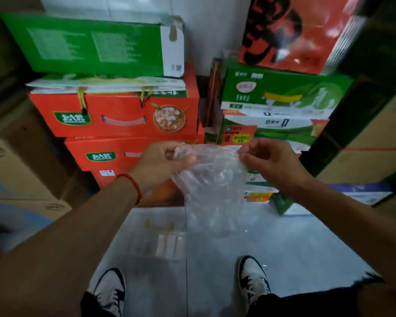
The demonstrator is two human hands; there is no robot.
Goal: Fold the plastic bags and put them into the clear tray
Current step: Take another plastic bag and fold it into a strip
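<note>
A clear, crinkled plastic bag (213, 191) hangs in the air between my hands, its lower end reaching toward the floor. My left hand (162, 163) grips the bag's top left corner in curled fingers; a red string bracelet is on that wrist. My right hand (270, 161) pinches the top right corner. The top edge is stretched between the two hands. On the floor below, left of the hanging bag, sits the clear tray (156, 234), faint and see-through, with something pale inside that I cannot make out.
Stacked red cartons (114, 115) and green cartons (277, 92) stand against the wall ahead. Brown cardboard boxes (16, 170) line the left side, more boxes the right. My two sneakers (252, 280) stand on the grey tiled floor (295, 243).
</note>
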